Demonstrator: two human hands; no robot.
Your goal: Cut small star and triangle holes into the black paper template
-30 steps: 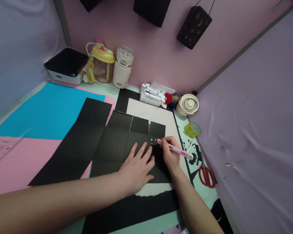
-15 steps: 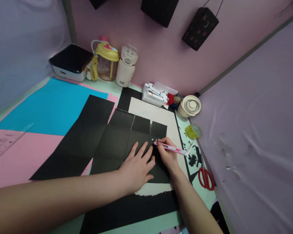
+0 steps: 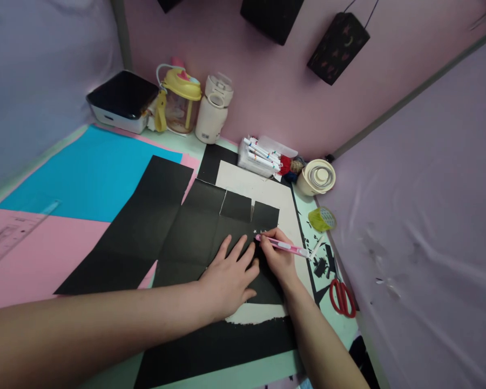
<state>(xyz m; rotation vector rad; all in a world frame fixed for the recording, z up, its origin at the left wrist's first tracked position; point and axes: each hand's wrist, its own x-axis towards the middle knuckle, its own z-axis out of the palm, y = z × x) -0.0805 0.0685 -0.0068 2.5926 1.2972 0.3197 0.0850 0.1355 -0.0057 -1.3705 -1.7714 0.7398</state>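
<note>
Grips a slim pink-and-white pen-shaped tool (image 3: 288,247) in right hand (image 3: 279,262) — rests left hand (image 3: 229,278), spread-fingered, on creased black paper (image 3: 192,229).

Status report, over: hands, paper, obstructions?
Left hand flat on creased black paper. Right hand gripping slim pink-and-white tool, tip at paper. Left fingertips near tip.

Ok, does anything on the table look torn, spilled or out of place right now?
Two things: the white sheet under the black card has a ragged, torn-looking near edge, unlike its straight far edge, and black paper scraps lie loose beside the red-handled scissors. I see no spill.
</note>
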